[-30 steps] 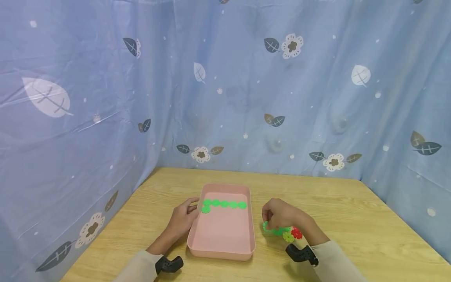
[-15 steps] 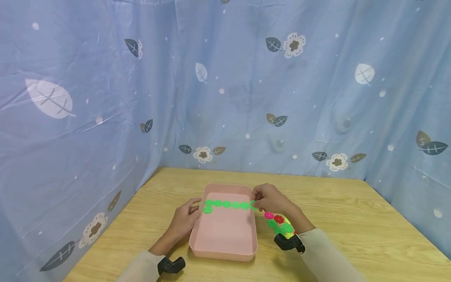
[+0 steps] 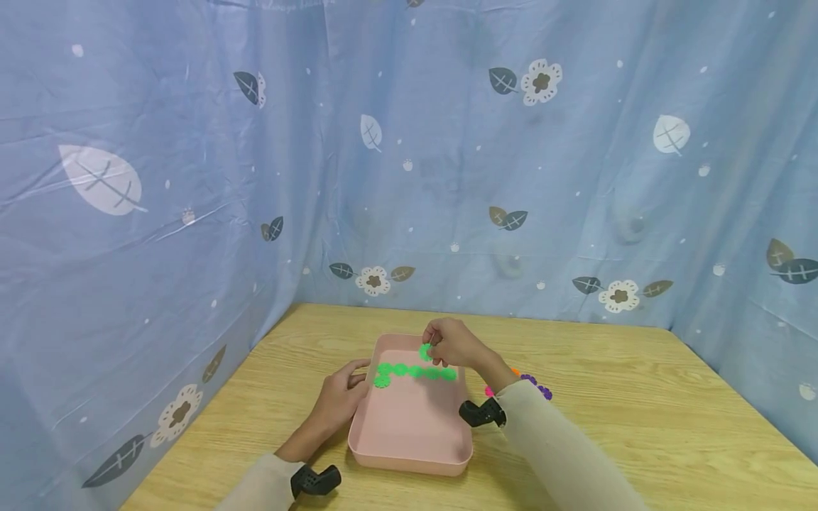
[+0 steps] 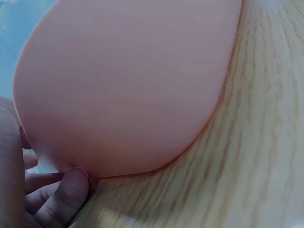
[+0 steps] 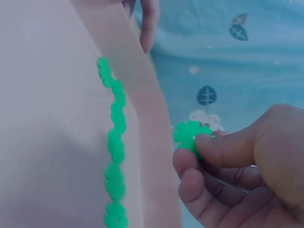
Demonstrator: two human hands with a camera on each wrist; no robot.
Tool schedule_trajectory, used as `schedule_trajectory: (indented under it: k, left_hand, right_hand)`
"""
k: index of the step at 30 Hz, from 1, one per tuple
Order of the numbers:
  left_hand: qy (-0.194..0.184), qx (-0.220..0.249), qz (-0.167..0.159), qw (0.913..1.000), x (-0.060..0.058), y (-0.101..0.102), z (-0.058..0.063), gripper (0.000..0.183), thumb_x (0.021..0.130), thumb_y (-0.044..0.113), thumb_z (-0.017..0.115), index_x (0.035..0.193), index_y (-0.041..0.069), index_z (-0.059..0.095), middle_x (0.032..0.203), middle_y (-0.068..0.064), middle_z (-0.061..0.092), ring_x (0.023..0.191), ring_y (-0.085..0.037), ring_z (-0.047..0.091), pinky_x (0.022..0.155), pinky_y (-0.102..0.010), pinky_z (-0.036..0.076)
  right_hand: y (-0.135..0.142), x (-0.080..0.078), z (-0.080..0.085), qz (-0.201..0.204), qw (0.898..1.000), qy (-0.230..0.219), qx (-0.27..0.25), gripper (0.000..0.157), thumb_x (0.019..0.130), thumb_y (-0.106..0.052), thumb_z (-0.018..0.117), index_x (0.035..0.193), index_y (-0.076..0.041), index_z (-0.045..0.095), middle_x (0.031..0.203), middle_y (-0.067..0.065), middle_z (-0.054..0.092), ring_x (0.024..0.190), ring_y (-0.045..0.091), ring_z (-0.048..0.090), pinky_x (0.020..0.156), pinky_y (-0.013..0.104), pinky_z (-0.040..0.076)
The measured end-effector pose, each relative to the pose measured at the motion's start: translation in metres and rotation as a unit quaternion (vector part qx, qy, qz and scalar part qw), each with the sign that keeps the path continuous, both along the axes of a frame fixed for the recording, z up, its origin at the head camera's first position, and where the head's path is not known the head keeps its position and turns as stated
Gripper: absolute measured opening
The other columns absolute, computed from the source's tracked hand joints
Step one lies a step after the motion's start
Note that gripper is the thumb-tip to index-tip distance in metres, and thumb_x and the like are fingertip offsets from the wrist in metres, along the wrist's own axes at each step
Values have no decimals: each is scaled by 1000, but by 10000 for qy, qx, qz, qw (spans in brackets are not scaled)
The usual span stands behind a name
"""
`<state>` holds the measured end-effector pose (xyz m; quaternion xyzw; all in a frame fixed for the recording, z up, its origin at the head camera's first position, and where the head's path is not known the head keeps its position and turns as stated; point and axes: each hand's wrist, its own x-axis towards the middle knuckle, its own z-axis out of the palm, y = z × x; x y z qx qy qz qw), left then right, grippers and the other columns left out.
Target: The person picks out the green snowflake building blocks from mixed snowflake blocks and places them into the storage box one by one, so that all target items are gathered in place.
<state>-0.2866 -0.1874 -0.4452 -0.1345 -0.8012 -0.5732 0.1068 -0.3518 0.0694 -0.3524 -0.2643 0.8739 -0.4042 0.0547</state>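
Between thumb and index finger, my right hand (image 3: 452, 345) pinches a green flower-shaped disc (image 5: 185, 135), a toy piece with notched edges. It is over the far right part of a pink tray (image 3: 409, 463). Inside the tray, several similar green discs (image 3: 416, 372) form a row across its width, with one more green disc (image 3: 382, 382) just below the row's left end. My left hand (image 3: 339, 397) rests against the tray's left side; in the left wrist view its fingers (image 4: 73, 187) touch the outer wall.
Right of the tray, partly hidden by my right forearm, lie loose flower discs: purple (image 3: 544, 392), orange (image 3: 515, 371) and pink (image 3: 488, 391). A wooden table (image 3: 613, 397) carries everything. Blue patterned curtain (image 3: 434, 191) surrounds its back and sides.
My right hand has picked up a green disc from the pile at right and carried it left and away from me, over the tray. The left hand stays at the tray's side.
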Motion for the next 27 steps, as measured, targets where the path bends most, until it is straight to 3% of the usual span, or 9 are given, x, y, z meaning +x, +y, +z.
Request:
schedule_trajectory:
  k: [8,13,20,27]
  left_hand:
    - [37,-20,-3,10000,-1,0,-1,45,98,7,56,142,-2,54,120,-28,69,109,-37,70,77,-38,62]
    - [39,-149,-95,9998,0,-1,-1,46,99,9,55,142,-4,52,121,-28,68,108,-37,71,77,-35,62]
    - [2,-169,-74,9998,1,-2,0,45,99,8,55,142,-4,52,120,-26,70,106,-35,72,76,-34,61]
    - [42,17,-69,10000,-1,-1,-2,44,100,7,55,142,-3,53,119,-28,69,107,-37,71,77,-40,62]
  right_hand:
    - [-31,-4,-14,-285,9976,-279,-573,7,89,5,68,96,4,66,71,10,66,73,41,70,61,43,59]
    - [-48,1,-21,-390,9935,-599,-881,8,86,7,67,93,5,65,71,12,66,62,31,65,59,40,57]
    - [-60,1,-32,-570,9957,-341,-642,2,87,3,68,89,2,67,72,14,66,65,34,70,61,43,60]
    - [-61,1,-44,-687,9956,-261,-575,12,86,3,71,77,-2,67,71,11,66,58,26,67,53,32,55]
